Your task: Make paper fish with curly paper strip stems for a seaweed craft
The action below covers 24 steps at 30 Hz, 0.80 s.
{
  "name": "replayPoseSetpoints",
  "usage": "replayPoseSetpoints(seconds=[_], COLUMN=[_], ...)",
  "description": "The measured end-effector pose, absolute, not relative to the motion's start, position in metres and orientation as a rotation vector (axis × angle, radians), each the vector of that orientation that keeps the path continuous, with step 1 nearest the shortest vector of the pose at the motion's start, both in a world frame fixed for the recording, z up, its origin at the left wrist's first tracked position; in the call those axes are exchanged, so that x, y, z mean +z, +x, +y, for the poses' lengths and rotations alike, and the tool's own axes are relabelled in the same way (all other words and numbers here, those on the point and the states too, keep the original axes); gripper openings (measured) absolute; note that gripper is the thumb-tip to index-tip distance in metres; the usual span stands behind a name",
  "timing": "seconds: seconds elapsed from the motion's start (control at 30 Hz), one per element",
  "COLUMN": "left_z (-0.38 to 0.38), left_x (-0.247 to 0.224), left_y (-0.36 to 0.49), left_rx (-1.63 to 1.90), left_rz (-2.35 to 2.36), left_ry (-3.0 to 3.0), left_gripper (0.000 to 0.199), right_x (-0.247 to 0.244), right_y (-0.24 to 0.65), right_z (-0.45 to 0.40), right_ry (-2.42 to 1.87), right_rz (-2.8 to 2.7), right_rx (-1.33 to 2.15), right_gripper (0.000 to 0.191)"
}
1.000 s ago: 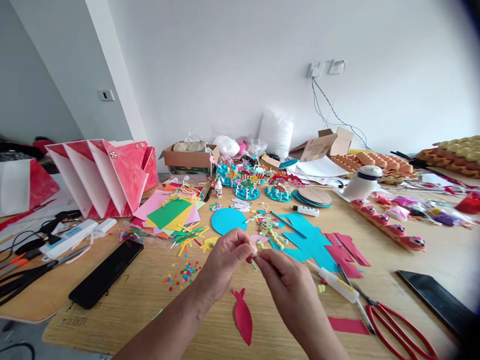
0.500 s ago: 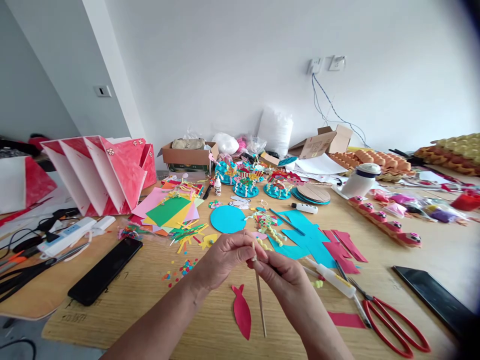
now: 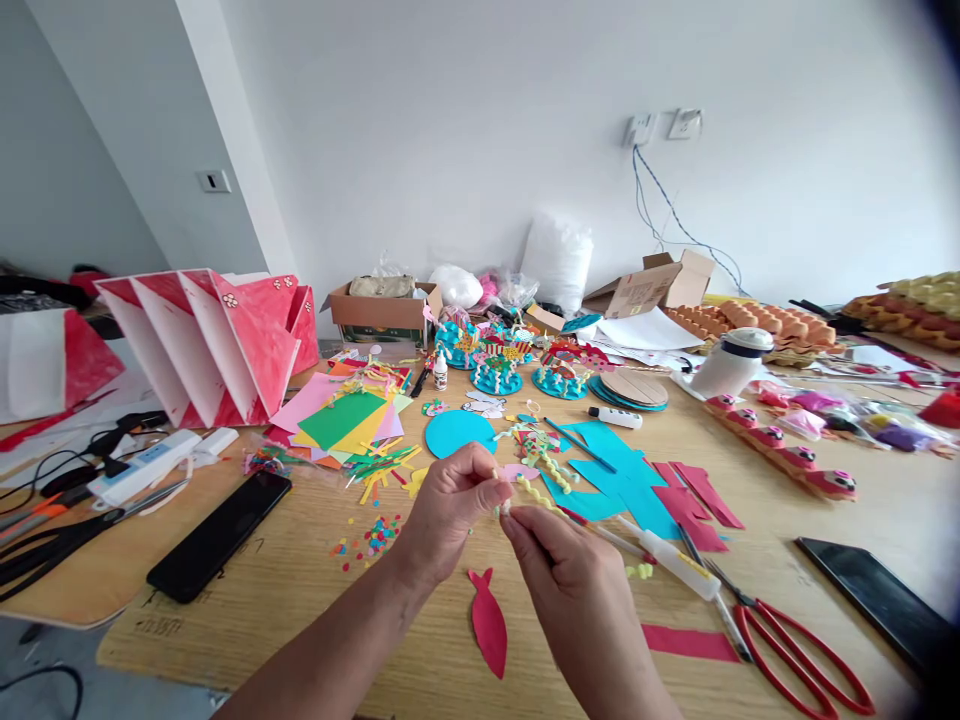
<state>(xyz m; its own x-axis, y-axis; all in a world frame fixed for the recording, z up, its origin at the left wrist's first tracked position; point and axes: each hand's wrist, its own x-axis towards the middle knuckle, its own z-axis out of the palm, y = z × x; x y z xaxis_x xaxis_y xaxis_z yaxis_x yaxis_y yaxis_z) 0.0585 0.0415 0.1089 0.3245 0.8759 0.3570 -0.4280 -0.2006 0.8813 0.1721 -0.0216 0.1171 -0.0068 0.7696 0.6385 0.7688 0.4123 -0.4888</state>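
My left hand (image 3: 459, 505) and my right hand (image 3: 574, 575) meet over the middle of the table with fingertips pinched. Between them is a small pale curled strip (image 3: 501, 508), partly hidden by the fingers. The fingers of my right hand are curled, and what else they may hold is hidden. On the wood just below my hands lies a red paper fish (image 3: 489, 622). Beyond them is a round blue paper disc (image 3: 459, 434), with pale twisted strips (image 3: 551, 470) to its right.
A black phone (image 3: 219, 535) lies left, near small coloured dots (image 3: 379, 537). Red-handled scissors (image 3: 799, 650), a glue bottle (image 3: 679, 565) and a dark tablet (image 3: 874, 600) are right. Blue paper (image 3: 626, 485) and finished blue-based crafts (image 3: 495, 375) lie farther back.
The thin wooden stick that hung down between my hands no longer shows there. My right hand has turned over, back upward, and the view has shifted slightly.
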Motion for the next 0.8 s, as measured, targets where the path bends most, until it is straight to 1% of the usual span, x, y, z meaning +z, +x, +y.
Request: replayPoseSetpoints(seconds=[0.13,0.23,0.27,0.33,0.47,0.53,0.63,0.8], left_z=[0.041,0.04,0.039,0.039,0.039,0.04,0.041,0.041], left_x=[0.11,0.113,0.114,0.116,0.114,0.112,0.114,0.121], left_y=[0.065,0.068,0.068,0.065,0.057,0.054,0.055,0.057], left_rx=[1.352,1.381,1.358,1.219,0.894,0.867,0.913,0.976], left_rz=[0.554,0.592,0.58,0.5,0.301,0.286,0.311,0.408], left_ry=[1.259,1.221,1.209,1.2,1.216,1.235,1.294,1.424], left_gripper=[0.027,0.031,0.032,0.031,0.048,0.045,0.036,0.029], right_x=[0.11,0.108,0.109,0.113,0.12,0.121,0.118,0.111], right_y=[0.17,0.171,0.173,0.178,0.19,0.193,0.195,0.192], right_z=[-0.021,-0.02,-0.02,-0.019,-0.018,-0.017,-0.014,-0.012], right_ry=[-1.398,-1.41,-1.399,-1.377,-1.34,-1.293,-1.251,-1.275], right_rz=[-1.79,-1.781,-1.776,-1.77,-1.674,-1.613,-1.574,-1.584], right_rx=[-0.221,-0.226,-0.16,0.088,0.671,0.846,0.955,0.943], right_gripper=[0.03,0.032,0.031,0.03,0.032,0.033,0.032,0.033])
